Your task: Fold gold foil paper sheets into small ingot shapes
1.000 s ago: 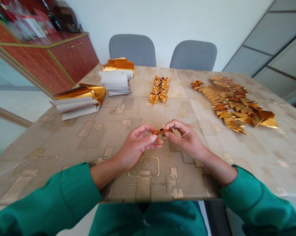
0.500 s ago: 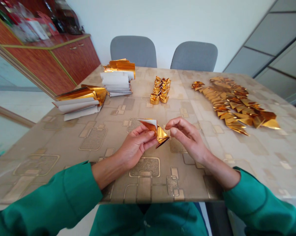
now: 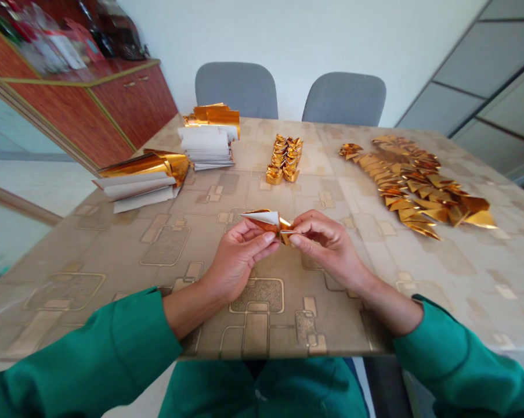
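Right hand [image 3: 331, 249] has closed in since the earlier frame: its fingers [image 3: 305, 229] now pinch the gold corner of the folded foil paper [image 3: 266, 219]. Left hand [image 3: 239, 258] grips the same piece, curled fingers [image 3: 266, 238] pressed to it. Paper sits between both hands, white side showing, above the worktop [image 3: 462, 278]. Close pinching at the fold keeps the crease tight. Farther off: stacked foil sheets [image 3: 207, 148], a row of folded gold pieces [image 3: 283, 159], and a spread of gold triangles [image 3: 412, 186].
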